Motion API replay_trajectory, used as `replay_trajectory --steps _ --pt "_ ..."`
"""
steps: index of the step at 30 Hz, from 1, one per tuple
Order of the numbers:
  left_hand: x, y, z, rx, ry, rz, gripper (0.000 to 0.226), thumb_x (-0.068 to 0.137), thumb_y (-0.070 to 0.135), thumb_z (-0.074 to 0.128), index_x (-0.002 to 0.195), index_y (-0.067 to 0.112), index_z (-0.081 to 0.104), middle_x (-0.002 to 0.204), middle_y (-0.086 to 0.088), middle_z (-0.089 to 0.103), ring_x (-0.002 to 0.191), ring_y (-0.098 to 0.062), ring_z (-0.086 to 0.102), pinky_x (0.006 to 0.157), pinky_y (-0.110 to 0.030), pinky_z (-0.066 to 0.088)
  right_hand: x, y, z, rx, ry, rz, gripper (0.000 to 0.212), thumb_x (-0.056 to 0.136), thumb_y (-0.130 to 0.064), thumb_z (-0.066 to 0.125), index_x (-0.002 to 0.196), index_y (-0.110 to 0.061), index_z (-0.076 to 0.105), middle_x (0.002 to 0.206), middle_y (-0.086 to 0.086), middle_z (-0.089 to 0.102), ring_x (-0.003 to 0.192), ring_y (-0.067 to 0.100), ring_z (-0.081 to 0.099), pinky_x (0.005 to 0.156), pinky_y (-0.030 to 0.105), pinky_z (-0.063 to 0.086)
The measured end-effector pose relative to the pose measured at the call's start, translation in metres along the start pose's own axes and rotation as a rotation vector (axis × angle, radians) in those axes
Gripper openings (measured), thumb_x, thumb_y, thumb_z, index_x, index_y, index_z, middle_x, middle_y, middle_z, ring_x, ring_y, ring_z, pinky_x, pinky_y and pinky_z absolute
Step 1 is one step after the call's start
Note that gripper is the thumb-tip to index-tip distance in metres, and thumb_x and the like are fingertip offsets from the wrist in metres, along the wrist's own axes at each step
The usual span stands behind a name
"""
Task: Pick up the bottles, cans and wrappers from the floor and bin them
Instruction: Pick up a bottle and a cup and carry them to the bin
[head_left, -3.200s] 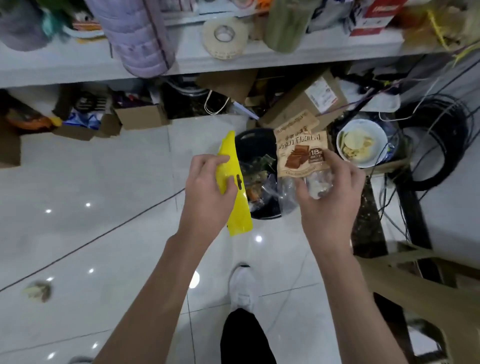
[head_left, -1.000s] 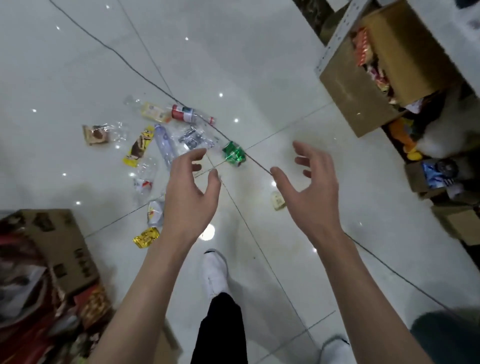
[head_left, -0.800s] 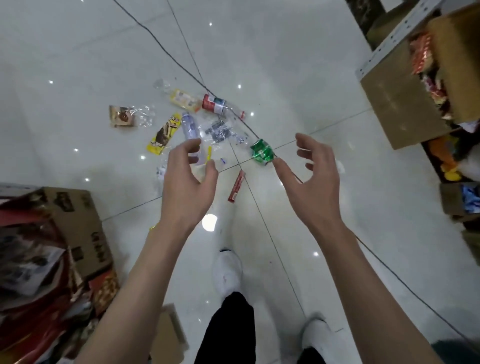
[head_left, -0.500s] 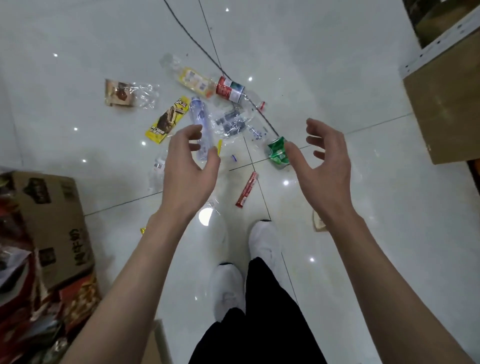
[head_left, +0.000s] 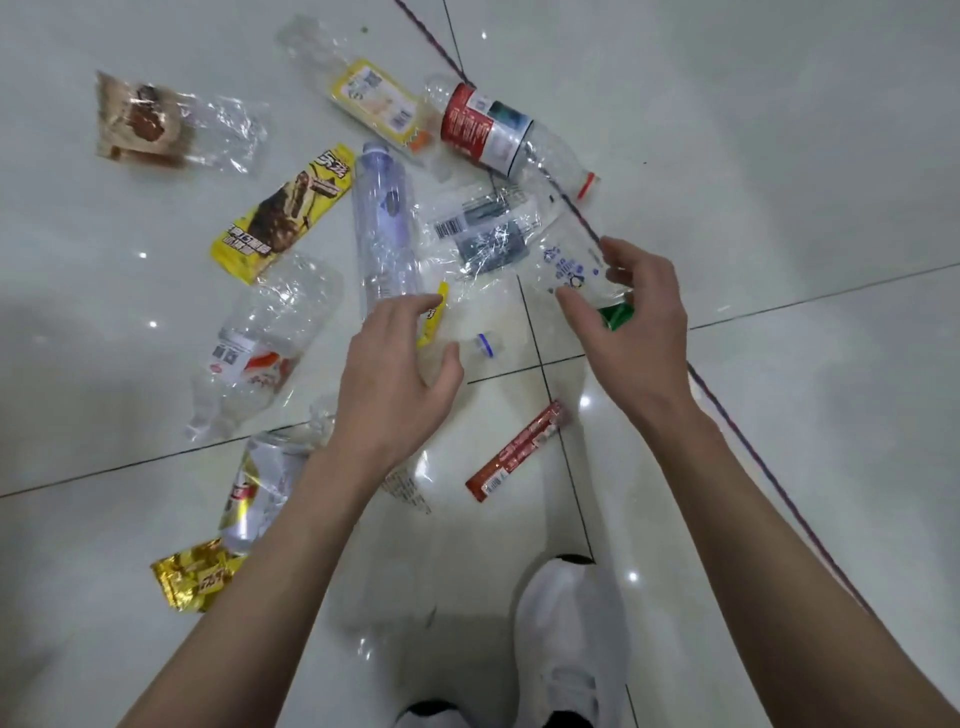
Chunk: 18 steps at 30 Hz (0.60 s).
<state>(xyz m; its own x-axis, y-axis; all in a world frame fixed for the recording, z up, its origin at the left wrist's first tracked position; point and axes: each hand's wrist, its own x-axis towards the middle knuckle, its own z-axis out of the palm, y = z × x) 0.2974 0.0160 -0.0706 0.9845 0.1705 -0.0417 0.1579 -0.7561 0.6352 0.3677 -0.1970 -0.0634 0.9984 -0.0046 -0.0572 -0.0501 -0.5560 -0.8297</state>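
Glossy white floor tiles (head_left: 779, 156) with dark grout lines and small glints of light. A dark cable (head_left: 727, 414) slanting from far centre to near right. Litter strewn over the tiles beyond a white shoe (head_left: 571, 634).

Far left, a brown-and-clear wrapper (head_left: 156, 124). Far centre, a yellow-label bottle (head_left: 374, 101) beside a red-label bottle (head_left: 488, 135). In the middle, a yellow snack wrapper (head_left: 285, 213), a purple-tinted bottle (head_left: 384, 223) and a clear barcode wrapper (head_left: 483, 234). Left, a crushed clear bottle (head_left: 260, 343). Nearer, a silver-and-gold item (head_left: 260, 488) of unclear kind, and a gold wrapper (head_left: 192, 574). Near centre, a red stick wrapper (head_left: 517, 452).

Left hand (head_left: 400, 374) spread wide above the tiles, holding nothing, at the purple-tinted bottle's near end. Right hand (head_left: 639, 322) also wide, thumb and fingers arched either side of a clear blue-printed bottle (head_left: 571, 265), a green can (head_left: 615, 314) just under the palm. Touching or not, impossible to tell.
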Motion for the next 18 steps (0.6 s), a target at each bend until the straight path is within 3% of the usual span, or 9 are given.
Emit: replay_trajectory --steps 4,9,14,18 --pt "0.003 -0.019 0.029 0.142 -0.079 0.102 0.047 0.088 0.036 0.06 0.129 0.012 0.057 0.127 -0.005 0.058 0.12 -0.024 0.054 0.1 -0.038 0.042 0.02 0.015 0.013 -0.041 0.027 -0.05 0.06 0.087 -0.036 0.078 0.139 -0.015 0.055 0.128 -0.003 0.05 0.121 0.01 0.053 0.106 0.018 0.041" --pt "0.003 -0.031 0.04 0.257 -0.161 0.116 0.048 0.084 0.038 0.067 0.125 0.014 0.06 0.126 -0.005 0.057 0.116 -0.027 0.056 0.096 -0.039 0.043 0.038 0.024 0.028 -0.092 0.035 -0.091 0.064 0.082 -0.037 0.079 0.137 -0.016 0.055 0.125 -0.006 0.046 0.123 0.02 0.053 0.106 0.044 0.047" --pt "0.004 -0.033 0.041 0.35 -0.23 0.082 0.06 0.078 0.041 0.073 0.13 0.019 0.053 0.128 -0.001 0.056 0.109 -0.027 0.058 0.089 -0.038 0.044 0.045 0.03 0.044 -0.203 -0.008 -0.067 0.081 0.075 -0.044 0.082 0.144 -0.016 0.05 0.139 0.008 0.048 0.128 0.026 0.049 0.11 0.047 0.042" --pt "0.009 -0.033 0.04 0.321 -0.196 0.049 0.06 0.081 0.041 0.074 0.132 0.018 0.052 0.127 -0.003 0.058 0.107 -0.029 0.06 0.087 -0.04 0.046 0.049 0.035 0.053 -0.267 -0.054 -0.009 0.084 0.078 -0.037 0.083 0.15 -0.017 0.044 0.144 0.01 0.046 0.132 0.027 0.046 0.113 0.045 0.039"
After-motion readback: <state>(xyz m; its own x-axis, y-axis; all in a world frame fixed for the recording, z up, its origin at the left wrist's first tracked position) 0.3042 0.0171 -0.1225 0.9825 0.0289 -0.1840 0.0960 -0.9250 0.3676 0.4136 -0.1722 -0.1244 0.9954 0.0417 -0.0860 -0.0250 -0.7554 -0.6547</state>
